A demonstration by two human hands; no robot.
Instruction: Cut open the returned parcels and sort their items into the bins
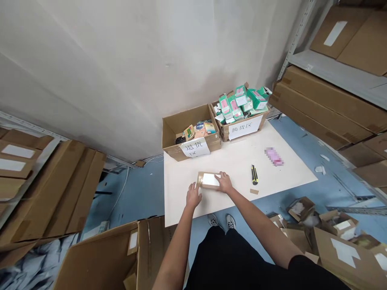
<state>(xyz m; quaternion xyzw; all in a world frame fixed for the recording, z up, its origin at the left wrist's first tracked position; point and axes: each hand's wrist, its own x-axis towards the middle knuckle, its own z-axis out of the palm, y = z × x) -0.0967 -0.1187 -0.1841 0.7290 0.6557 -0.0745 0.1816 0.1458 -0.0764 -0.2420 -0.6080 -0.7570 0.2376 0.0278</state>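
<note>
A small taped cardboard box with a white label on top lies flat near the front of the white table. My right hand is closed round its right end, fingers on the far edge and top. Beside the left end of the box is my left hand, fingers apart and holding nothing; whether its fingertips touch the box I cannot tell. A yellow and black utility knife lies to the right of the box, with a small brown cardboard scrap just below it.
Two cardboard boxes with handwritten paper signs stand at the table's back: the left one holds mixed small packages, the right one green-and-pink cartons. A blurred pink item lies at right. Shelves, a large carton and opened boxes surround me.
</note>
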